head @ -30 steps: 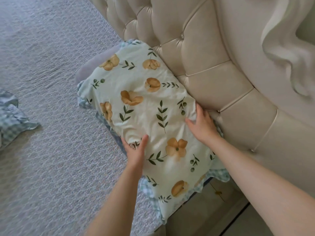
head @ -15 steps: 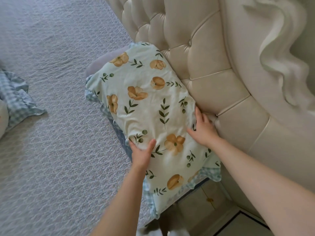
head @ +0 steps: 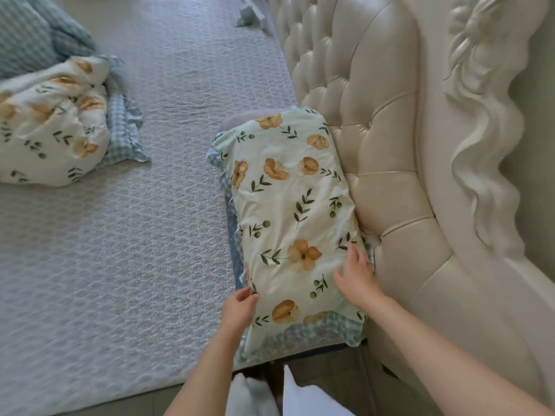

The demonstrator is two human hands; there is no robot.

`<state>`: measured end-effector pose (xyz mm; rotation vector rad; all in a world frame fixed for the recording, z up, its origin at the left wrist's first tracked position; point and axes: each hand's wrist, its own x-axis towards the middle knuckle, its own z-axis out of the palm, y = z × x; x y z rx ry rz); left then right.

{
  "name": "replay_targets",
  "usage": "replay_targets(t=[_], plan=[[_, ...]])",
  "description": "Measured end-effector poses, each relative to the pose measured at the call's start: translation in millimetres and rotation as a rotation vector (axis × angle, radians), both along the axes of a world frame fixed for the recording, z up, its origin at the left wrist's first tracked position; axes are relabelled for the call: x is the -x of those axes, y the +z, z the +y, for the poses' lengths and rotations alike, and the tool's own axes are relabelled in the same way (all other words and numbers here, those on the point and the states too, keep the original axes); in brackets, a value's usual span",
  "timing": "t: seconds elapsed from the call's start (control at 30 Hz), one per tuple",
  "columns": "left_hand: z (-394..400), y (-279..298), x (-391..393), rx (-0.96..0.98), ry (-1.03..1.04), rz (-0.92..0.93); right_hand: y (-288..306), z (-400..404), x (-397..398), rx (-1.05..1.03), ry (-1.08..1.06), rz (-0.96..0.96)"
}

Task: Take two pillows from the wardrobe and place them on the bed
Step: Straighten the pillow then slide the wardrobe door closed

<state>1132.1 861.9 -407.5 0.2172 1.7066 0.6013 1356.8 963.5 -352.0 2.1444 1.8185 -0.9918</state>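
Observation:
A floral pillow (head: 288, 211), pale green with orange flowers and a blue checked border, lies on the bed (head: 126, 235) right against the padded headboard (head: 375, 139). My left hand (head: 238, 307) touches its near left edge with curled fingers. My right hand (head: 356, 276) lies flat on its near right corner beside the headboard, fingers apart. A second floral pillow (head: 51, 124) lies crumpled at the far left of the bed.
The bed's grey textured cover spreads between the two pillows. A blue checked quilt (head: 30, 34) is bunched at the top left. The bed's near edge and floor (head: 330, 376) are below my arms. A small pale object (head: 249, 13) lies at the top.
My view has pulled back and turned left, which brings the second pillow into sight. Both hands slid toward the near end of the pillow; the left moved from its top to its left edge.

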Motion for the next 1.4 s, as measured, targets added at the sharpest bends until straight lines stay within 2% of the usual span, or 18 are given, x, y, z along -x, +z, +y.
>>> replay_targets(t=[0.2, 0.4, 0.6, 0.83, 1.1, 1.23, 1.4], plan=[[-59, 38, 34, -0.04, 0.34, 0.048, 14, -38, 30, -0.016, 0.195, 0.202], [-133, 79, 52, -0.156, 0.526, 0.145, 19, -73, 103, -0.05, 0.433, 0.353], [-218, 104, 81, -0.217, 0.744, 0.306, 37, -121, 196, -0.059, 0.712, 0.507], [-319, 127, 120, -0.206, 0.955, 0.542, 51, -200, 294, -0.064, 0.935, 0.571], [-447, 150, 171, -0.108, 1.05, 0.687, 74, -329, 403, -0.02, 1.15, 0.651], [-503, 164, 202, -0.018, 1.071, 0.812, 89, -392, 450, 0.037, 1.237, 0.726], [-562, 169, 215, 0.115, 1.061, 0.884, 102, -461, 495, 0.126, 1.377, 0.784]])
